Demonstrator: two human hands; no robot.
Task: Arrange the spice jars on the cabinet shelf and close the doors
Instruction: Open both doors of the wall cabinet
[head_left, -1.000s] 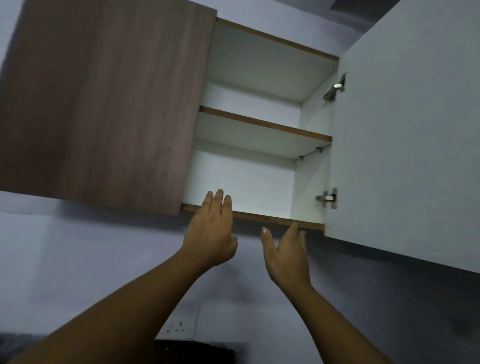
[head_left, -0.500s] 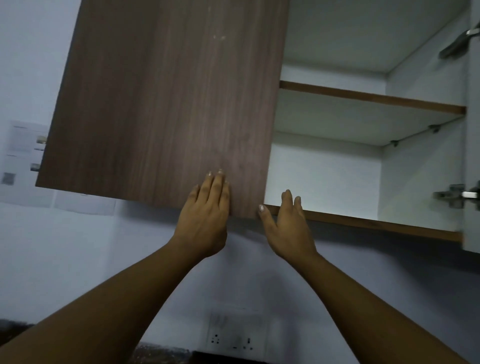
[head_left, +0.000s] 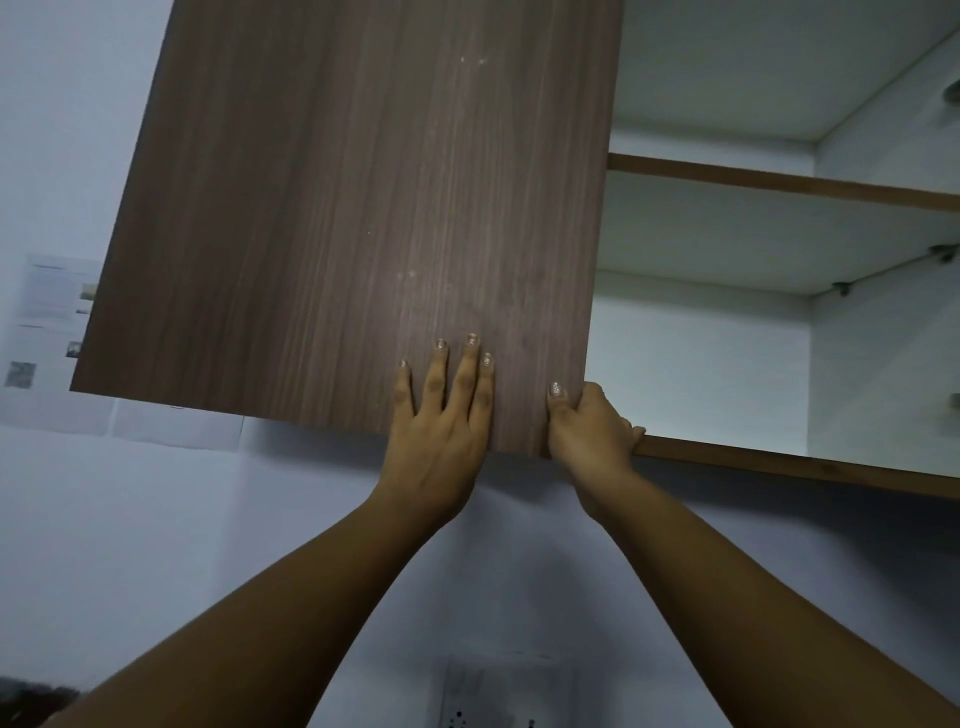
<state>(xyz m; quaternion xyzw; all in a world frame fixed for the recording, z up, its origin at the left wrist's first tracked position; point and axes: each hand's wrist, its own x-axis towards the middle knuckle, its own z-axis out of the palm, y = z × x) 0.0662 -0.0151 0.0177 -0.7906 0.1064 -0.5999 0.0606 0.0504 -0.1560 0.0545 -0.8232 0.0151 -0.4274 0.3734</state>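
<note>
Biggest thing we see: the brown wood-grain cabinet door (head_left: 353, 218), filling the upper left and middle of the view, shot from below. Right of it the cabinet interior (head_left: 696, 358) stands exposed, white inside, with a middle shelf (head_left: 779, 182) edged in brown and a bottom board (head_left: 800, 465) with the same brown edge. Both levels look bare; we spot no spice jars anywhere in view, so we cannot tell where they are. Small metal shelf pegs (head_left: 841, 287) sit under the middle shelf on the right wall. Behind and below, a pale wall (head_left: 156, 519) with a printed paper sheet (head_left: 47, 322) left of the door, and a white socket plate (head_left: 498, 696) at the bottom edge.

Our left hand (head_left: 441, 415) lies flat on the door face near its lower right corner, fingers spread wide, palm against the wood, holding nothing. Our right hand (head_left: 589, 426) is curled around the door's lower right edge, thumb (head_left: 557, 397) on the front face, the other fingers wrapped behind and mostly hidden, touching just above the bottom board.
</note>
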